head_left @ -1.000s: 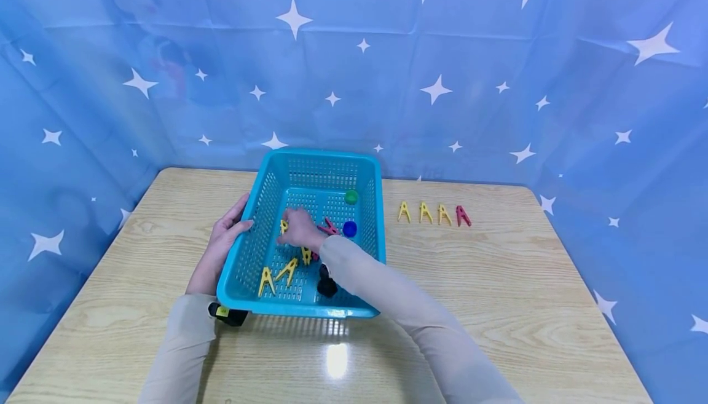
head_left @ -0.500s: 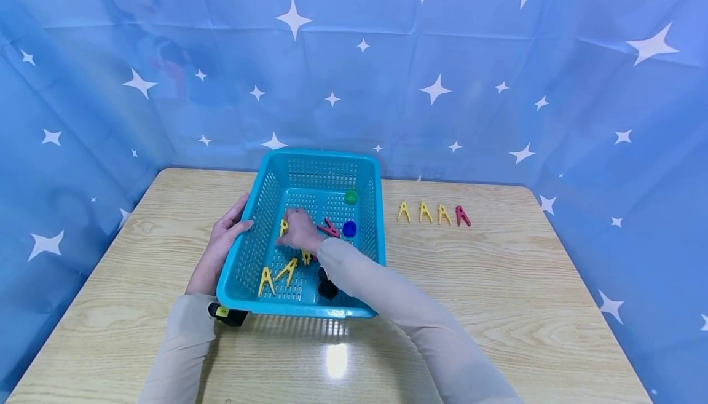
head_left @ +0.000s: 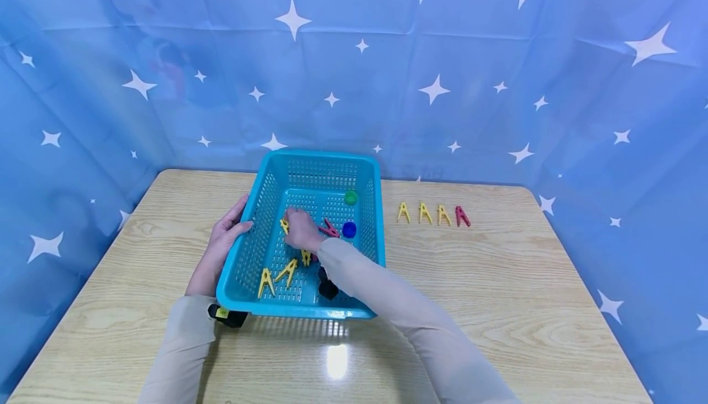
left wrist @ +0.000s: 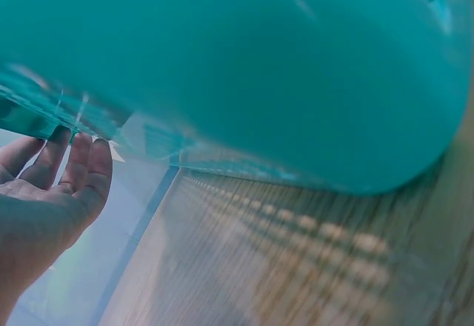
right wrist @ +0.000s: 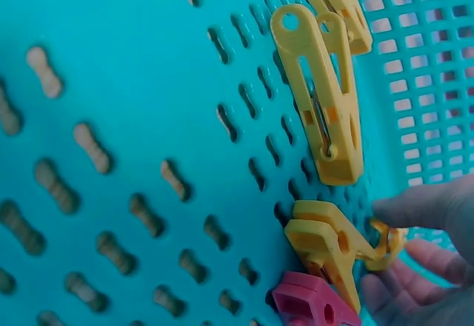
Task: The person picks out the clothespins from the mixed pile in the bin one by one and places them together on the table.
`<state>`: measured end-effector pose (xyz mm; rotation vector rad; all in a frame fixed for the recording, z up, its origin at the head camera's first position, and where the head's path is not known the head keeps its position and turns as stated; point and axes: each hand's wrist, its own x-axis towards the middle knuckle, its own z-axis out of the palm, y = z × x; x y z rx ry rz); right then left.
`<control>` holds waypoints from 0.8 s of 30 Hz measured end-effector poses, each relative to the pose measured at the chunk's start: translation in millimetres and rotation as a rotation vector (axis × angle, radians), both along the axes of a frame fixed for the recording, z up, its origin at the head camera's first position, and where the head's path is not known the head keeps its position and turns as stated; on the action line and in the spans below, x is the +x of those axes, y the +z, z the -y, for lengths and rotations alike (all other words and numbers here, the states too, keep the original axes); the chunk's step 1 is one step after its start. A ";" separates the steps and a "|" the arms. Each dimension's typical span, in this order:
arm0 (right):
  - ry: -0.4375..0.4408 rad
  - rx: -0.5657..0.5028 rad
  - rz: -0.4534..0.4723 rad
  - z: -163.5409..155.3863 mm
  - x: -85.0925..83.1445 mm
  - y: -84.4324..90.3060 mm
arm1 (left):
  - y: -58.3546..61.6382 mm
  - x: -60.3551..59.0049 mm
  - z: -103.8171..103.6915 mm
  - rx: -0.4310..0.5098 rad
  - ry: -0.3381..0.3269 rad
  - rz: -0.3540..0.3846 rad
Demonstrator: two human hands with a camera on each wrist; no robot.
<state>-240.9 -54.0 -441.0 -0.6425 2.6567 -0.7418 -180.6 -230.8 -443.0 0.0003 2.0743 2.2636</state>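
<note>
A blue plastic basket holds several yellow and red clothespins. My right hand is inside it and pinches a yellow clothespin near the left wall. In the right wrist view, thumb and fingers close round the end of that clothespin. Just beside it lie another yellow clothespin and a red clothespin. My left hand rests against the outside of the basket's left side, thumb at the rim. Its fingers extend up to the rim in the left wrist view.
Three yellow clothespins and a red clothespin stand in a row on the wooden table, right of the basket. Inside the basket are a green cap-like piece and a blue cap-like piece. A starry blue curtain hangs behind.
My right thumb has drawn in toward the fingers, and the yellow clothespin there has tilted slightly. The left hand and basket have stayed put.
</note>
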 end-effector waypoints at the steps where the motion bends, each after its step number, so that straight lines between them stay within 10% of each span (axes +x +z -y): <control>1: 0.004 0.000 -0.006 -0.2 -0.6 -0.1 | -0.1 0.0 0.0 0.000 0.001 0.000; 24: -0.098 -0.193 0.074 -6.8 -14.7 16.0 | -2.3 0.6 1.4 0.005 -0.005 0.009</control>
